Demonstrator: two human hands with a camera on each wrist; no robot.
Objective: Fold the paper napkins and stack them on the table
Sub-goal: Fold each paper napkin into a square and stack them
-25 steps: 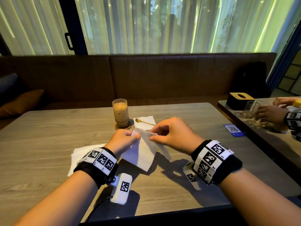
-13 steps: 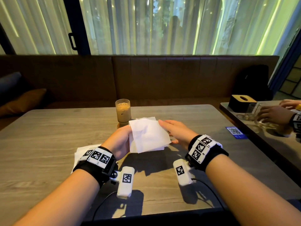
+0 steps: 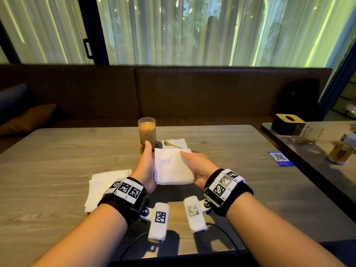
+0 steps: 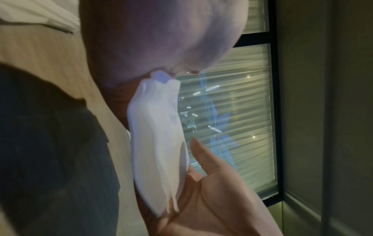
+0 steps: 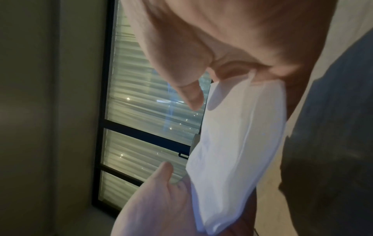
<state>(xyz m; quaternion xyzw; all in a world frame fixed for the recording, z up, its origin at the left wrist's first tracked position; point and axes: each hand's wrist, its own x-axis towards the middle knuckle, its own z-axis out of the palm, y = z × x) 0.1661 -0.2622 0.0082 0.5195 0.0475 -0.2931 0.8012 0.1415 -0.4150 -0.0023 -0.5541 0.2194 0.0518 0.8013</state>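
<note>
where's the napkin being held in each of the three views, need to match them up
Head: the held napkin sits at centre, between the left hand and right hand, above the table.
Left wrist: it hangs as a narrow white strip down the centre, edge-on.
Right wrist: it runs down the right of centre, also edge-on.
Shared landmark: the curtained window, seen behind the napkin in both wrist views.

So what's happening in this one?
A person at a wooden table is folding paper napkins. Both hands hold one folded napkin above the table, the left hand and right hand supporting it from either side. More napkins lie on the table to the left, beside the left wrist.
</note>
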